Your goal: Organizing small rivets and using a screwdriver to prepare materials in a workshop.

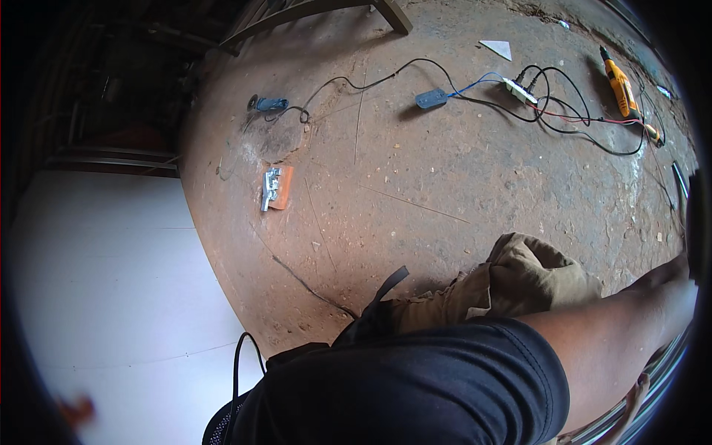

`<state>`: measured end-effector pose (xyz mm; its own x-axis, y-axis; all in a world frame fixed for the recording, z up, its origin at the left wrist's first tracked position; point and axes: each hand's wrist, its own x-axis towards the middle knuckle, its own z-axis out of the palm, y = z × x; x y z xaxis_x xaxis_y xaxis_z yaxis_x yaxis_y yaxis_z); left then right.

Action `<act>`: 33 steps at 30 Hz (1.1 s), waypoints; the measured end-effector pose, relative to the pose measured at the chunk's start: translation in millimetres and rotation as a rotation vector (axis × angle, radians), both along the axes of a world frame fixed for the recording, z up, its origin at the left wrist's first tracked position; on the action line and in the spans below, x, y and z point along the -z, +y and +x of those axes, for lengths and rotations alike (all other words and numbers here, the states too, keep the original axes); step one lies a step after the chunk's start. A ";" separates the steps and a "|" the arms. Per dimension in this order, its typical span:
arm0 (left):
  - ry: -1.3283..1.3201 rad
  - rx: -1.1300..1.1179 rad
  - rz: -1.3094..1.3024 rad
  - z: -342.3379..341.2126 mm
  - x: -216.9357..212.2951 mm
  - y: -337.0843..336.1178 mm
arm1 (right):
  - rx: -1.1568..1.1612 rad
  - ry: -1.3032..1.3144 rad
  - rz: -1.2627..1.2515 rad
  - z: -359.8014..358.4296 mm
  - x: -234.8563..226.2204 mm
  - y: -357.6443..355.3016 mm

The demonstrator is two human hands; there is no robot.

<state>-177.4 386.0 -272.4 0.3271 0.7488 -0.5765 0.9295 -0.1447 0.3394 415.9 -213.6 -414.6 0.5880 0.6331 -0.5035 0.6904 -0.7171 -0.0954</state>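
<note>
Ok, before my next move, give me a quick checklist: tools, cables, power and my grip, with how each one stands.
1. Grinder set down, out of hand: ok, it lies on the floor.
2. Drill set down, out of hand: ok, it lies on the floor too.
3. Cables neatly laid: not ok, black loops lie around the power strip.
4. Power off: cannot tell, though black plugs appear to sit in the strip.
5. Grip secure: cannot tell, the bare forearm runs to the dark right edge.
</note>
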 end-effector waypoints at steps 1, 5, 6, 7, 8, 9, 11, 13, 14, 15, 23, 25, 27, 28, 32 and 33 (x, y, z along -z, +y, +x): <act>-0.019 -0.003 -0.007 -4.2 -1.1 0.1 | 0.002 0.029 0.014 0.9 -9.6 11.2; -0.035 -0.006 -0.011 -12.8 -3.2 1.2 | -0.050 -0.006 -0.011 -60.0 -52.7 72.0; -0.035 -0.005 -0.012 -13.1 -0.1 2.2 | -0.044 -0.033 -0.005 -70.9 -59.6 78.7; -0.033 -0.004 -0.012 -13.0 3.2 3.3 | -0.046 -0.029 -0.003 -50.1 -45.4 67.4; -0.059 0.012 -0.026 -5.7 3.7 0.6 | -0.250 -0.051 0.030 -16.6 -43.5 41.4; -0.057 0.017 -0.030 -4.7 6.3 0.2 | -0.465 -0.044 0.076 -15.9 -43.0 40.4; -0.027 0.020 -0.035 -6.8 8.1 -2.5 | -0.188 -0.051 0.029 -78.0 -64.8 73.8; -0.055 0.032 -0.046 -2.8 11.8 -3.0 | 0.000 0.432 0.385 -30.1 -73.8 33.3; -0.053 0.042 -0.053 0.9 11.6 -5.9 | 0.007 0.436 0.383 -44.3 -73.8 41.3; -0.050 0.049 -0.057 2.3 11.4 -7.9 | 0.067 0.137 0.152 -70.7 -76.0 63.0; -0.087 0.087 -0.090 10.9 23.2 -9.0 | 0.070 -0.143 0.066 -64.2 -63.0 67.7; -0.106 0.107 -0.101 16.7 23.0 -11.6 | 0.064 -0.164 0.060 -35.0 -43.7 46.3; -0.115 0.119 -0.105 19.4 29.7 -8.8 | 0.104 -0.092 0.147 -27.8 -43.2 39.1; -0.120 0.127 -0.107 22.4 32.9 -7.2 | 0.126 -0.031 0.212 -24.5 -48.1 35.4; -0.042 0.118 -0.105 13.1 30.5 -4.9 | 0.311 0.629 0.348 -74.7 -61.9 83.8; -0.006 0.124 -0.102 17.5 30.7 -3.9 | 0.193 0.255 0.095 -103.5 -43.6 107.8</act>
